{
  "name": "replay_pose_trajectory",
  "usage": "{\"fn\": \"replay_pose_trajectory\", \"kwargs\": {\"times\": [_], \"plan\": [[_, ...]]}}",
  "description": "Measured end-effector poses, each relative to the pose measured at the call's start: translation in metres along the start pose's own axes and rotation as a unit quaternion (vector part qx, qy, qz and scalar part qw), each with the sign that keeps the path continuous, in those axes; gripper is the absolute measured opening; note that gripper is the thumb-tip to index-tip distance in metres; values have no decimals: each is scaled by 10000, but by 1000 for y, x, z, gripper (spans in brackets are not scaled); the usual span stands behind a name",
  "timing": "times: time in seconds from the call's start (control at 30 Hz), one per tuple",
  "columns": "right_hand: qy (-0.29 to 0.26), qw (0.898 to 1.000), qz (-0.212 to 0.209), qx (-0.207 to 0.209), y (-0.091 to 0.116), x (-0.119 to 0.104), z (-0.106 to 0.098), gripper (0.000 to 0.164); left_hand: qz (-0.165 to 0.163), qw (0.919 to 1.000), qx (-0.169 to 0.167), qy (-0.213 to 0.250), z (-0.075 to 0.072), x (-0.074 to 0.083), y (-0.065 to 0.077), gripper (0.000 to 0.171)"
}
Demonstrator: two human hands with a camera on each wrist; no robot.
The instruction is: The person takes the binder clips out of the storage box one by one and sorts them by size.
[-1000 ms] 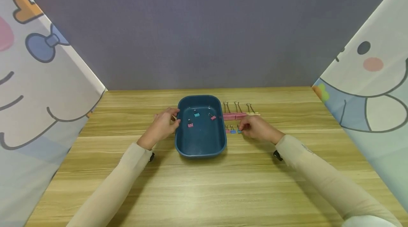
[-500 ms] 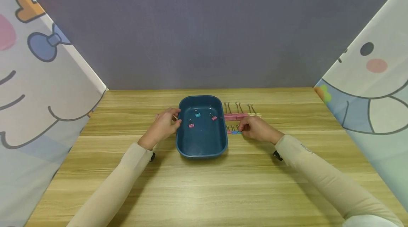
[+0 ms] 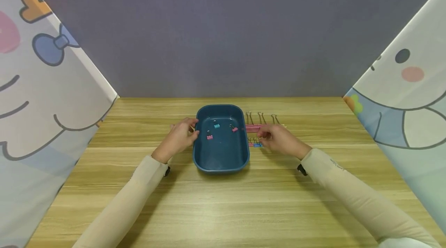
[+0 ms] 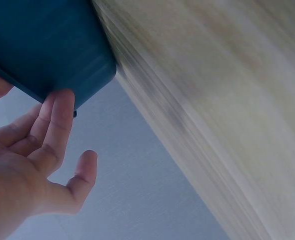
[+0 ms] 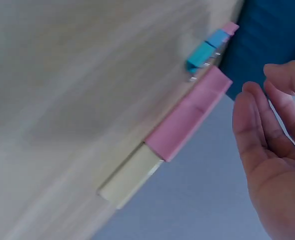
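Note:
At its left edge, a dark blue bin (image 3: 223,155) is touched by the fingertips of my left hand (image 3: 179,138); in the left wrist view the fingers (image 4: 60,115) lie against its rim. Just right of the bin, my right hand (image 3: 280,139) hovers over a row of small binder clips, nothing in its fingers. That row shows in the right wrist view as a teal clip (image 5: 200,55), a blue clip (image 5: 217,38) and a pink clip (image 5: 231,28), end to end. Behind it stand larger pink binder clips (image 5: 190,117) and a cream one (image 5: 131,176).
Inside the bin lie a small teal clip (image 3: 217,126) and two small pink clips, one at the left (image 3: 210,137) and another at the right (image 3: 235,129). A grey panel (image 3: 223,35) rises behind the wooden table (image 3: 223,209), with printed cloth (image 3: 59,97) at the sides.
The right hand slid the teal clip left against the blue one, then let go and rose slightly off it. The left hand stayed at the bin's edge.

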State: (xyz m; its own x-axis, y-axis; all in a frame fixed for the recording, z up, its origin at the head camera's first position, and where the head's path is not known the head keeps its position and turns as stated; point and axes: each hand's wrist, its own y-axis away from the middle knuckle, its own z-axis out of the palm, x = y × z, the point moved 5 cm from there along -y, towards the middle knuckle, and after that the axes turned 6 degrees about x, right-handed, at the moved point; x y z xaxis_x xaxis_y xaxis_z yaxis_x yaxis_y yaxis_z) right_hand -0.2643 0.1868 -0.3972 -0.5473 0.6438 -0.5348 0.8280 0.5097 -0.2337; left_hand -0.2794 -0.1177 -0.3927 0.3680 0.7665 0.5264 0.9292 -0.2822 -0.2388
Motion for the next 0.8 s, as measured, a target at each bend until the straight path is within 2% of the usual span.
{"fn": "replay_pose_trajectory", "kwargs": {"times": [0.13,0.53,0.8], "plan": [[-95,9999,-9,121,-5,-10,-5,12,-7,10000,23,3,0,0,0,42],[123,9968,-692,382,-29,-43,-7,11,-57,10000,-20,-25,0,0,1,42],[-150,9975,-667,163,-47,-59,3,13,-34,10000,-9,1,0,1,1,43]]}}
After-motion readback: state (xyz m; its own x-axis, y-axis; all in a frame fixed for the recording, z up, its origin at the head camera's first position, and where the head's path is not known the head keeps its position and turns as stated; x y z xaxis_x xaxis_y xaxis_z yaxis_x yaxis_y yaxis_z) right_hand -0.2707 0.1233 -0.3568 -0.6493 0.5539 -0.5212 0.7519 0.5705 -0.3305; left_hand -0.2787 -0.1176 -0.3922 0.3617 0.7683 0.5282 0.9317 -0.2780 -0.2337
